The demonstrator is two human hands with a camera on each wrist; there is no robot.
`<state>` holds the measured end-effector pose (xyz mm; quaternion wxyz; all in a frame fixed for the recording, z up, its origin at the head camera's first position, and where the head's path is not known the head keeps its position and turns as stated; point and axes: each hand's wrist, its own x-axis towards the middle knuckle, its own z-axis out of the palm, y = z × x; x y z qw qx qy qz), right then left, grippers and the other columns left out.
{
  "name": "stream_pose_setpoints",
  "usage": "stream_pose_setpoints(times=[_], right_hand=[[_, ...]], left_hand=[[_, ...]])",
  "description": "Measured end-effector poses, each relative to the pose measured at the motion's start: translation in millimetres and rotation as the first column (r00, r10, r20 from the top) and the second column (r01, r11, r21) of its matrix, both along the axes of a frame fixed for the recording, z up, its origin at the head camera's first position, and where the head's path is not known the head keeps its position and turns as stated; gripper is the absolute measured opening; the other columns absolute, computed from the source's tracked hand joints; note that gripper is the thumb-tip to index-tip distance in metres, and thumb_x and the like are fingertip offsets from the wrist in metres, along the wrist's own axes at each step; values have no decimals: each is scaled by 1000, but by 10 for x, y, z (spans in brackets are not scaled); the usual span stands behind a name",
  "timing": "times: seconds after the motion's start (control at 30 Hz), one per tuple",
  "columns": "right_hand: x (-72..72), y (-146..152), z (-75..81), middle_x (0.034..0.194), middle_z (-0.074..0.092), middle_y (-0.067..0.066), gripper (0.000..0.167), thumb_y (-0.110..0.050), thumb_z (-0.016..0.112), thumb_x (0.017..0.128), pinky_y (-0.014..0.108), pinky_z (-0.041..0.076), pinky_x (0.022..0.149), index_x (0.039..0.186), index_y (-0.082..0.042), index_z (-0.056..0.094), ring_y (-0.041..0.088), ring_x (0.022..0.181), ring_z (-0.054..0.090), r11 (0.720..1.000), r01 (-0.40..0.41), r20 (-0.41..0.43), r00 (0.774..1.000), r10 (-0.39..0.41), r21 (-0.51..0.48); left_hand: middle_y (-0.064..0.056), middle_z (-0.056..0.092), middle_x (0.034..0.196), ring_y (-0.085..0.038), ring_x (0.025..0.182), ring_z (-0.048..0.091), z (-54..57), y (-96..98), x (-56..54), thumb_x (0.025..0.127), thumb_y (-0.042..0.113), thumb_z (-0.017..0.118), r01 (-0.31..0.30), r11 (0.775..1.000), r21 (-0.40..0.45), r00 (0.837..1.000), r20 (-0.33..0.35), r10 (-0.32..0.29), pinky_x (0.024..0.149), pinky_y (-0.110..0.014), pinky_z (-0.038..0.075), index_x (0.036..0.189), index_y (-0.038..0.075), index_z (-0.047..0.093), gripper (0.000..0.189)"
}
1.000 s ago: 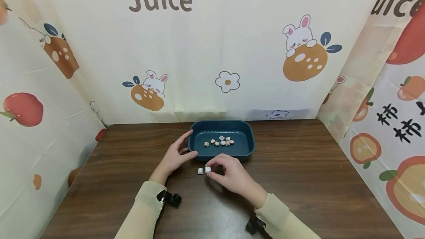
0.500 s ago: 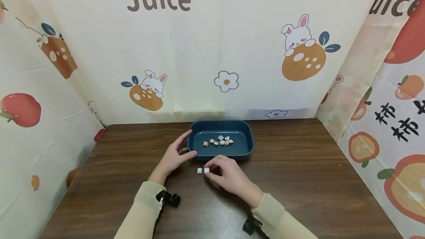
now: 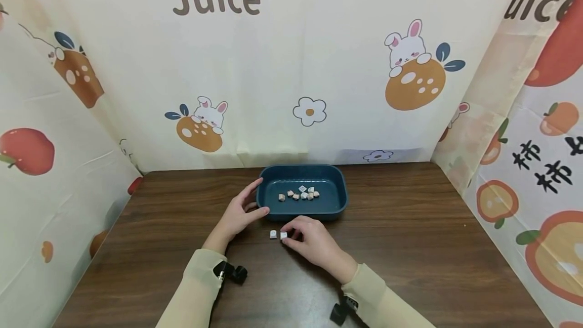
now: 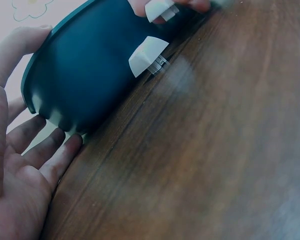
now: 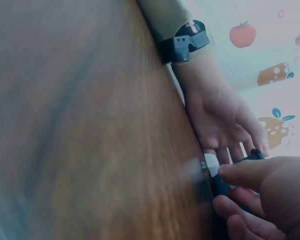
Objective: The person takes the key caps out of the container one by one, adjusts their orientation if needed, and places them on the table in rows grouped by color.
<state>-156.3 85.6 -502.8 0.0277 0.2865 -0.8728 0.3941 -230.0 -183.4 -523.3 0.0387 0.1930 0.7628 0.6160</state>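
Note:
My right hand (image 3: 316,242) pinches a white keycap (image 3: 284,235) between thumb and fingertips, low over the table in front of the blue tray (image 3: 302,212). Beside it, slightly to the left, a second white keycap (image 3: 273,235) sits on the wood; the left wrist view shows a stem under this keycap (image 4: 149,55). My left hand (image 3: 238,217) rests against the tray's left end, its fingers spread along the outer wall and the thumb near the front corner. Inside the tray lie several small white and beige keycaps (image 3: 303,196), some tipped over.
The dark wooden table (image 3: 401,247) extends to both sides of the tray. Behind it hangs a printed cloth (image 3: 268,65), with more cloth at the left and right. Each sleeve has a black wrist camera (image 3: 237,274) strapped on.
My right hand has lowered the pinched keycap slightly toward me, level with the other keycap. The left hand and the tray stay in place; the head view shifts a little.

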Motion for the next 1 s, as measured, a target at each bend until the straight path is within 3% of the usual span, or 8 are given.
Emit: stream_pose_setpoints(times=[0.27, 0.67, 0.83, 1.0], right_hand=[[-20, -20, -94, 106, 76, -1, 17, -11, 87, 96, 26, 61, 74, 111, -13, 82, 7, 82, 68, 999, 39, -75, 996, -39, 4], [-36, -22, -144, 107, 77, 0, 16, -12, 86, 96, 24, 57, 70, 112, -12, 83, 7, 77, 64, 998, 51, -81, 996, -49, 22], [-62, -5, -191, 105, 77, 1, 16, -13, 86, 96, 23, 57, 68, 112, -12, 83, 4, 76, 62, 1000, 23, -113, 993, -23, 1], [-149, 26, -373, 102, 76, -1, 15, -19, 85, 99, 20, 54, 64, 112, -13, 82, 1, 74, 60, 998, -23, -200, 980, 12, -51]], left_hand=[[-15, 35, 176, -44, 151, 49, 0, -7, 10, 100, 10, 81, -3, 1000, -5, 1000, 6, 3, 118, -61, 46, 171, 13, 38, 83], [-16, 35, 175, -43, 151, 49, 18, 4, 7, 99, 9, 81, 3, 1000, 1, 1000, -3, -3, 118, -60, 46, 170, 12, 38, 83], [-16, 35, 175, -43, 152, 48, 15, 4, 2, 99, 10, 81, 7, 1000, 7, 1000, -5, -7, 118, -60, 46, 170, 12, 38, 83], [-16, 35, 176, -43, 153, 47, 5, 1, 3, 99, 13, 82, 8, 1000, 8, 1000, -11, -7, 118, -59, 46, 170, 11, 38, 83]])
